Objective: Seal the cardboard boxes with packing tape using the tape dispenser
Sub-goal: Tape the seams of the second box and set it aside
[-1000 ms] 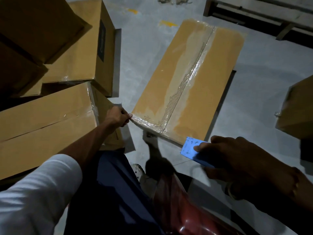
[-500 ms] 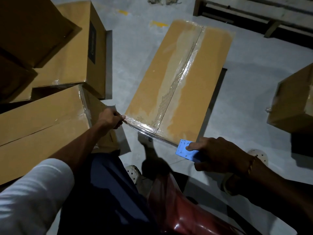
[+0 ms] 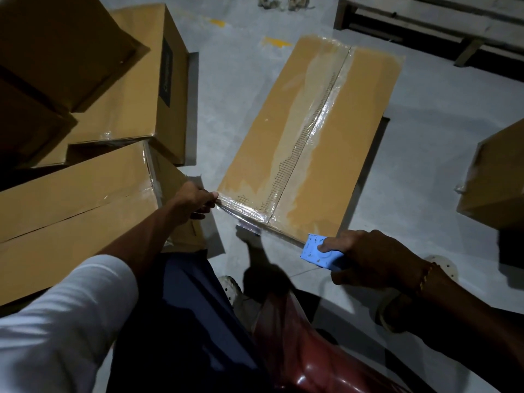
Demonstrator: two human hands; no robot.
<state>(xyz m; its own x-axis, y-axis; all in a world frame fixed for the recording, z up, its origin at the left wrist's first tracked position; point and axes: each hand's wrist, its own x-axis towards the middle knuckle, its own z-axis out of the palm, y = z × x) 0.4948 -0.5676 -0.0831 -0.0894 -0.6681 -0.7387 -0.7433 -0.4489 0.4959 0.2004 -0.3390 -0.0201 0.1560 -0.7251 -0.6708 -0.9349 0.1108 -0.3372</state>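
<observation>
A long flat cardboard box (image 3: 348,154) lies on the grey floor ahead of me, with clear tape along its centre seam. A strip of clear tape (image 3: 243,211) runs along its near edge. My left hand (image 3: 195,201) pinches the tape's end at the box's near left corner. My right hand (image 3: 365,256) grips a blue tape dispenser (image 3: 319,252) at the near right corner, its front touching the box edge. The tape roll itself is hidden under my hand.
Several cardboard boxes (image 3: 85,194) are stacked at my left, close to my left arm. Another box (image 3: 496,180) stands at the right edge. A wooden pallet (image 3: 425,21) lies at the far right. A red seat (image 3: 306,353) is under me, with bare concrete floor (image 3: 232,80) between the boxes.
My right hand has drawn the blue dispenser up against the box's near right corner, laying tape along the near edge. My left hand keeps its hold at the left corner.
</observation>
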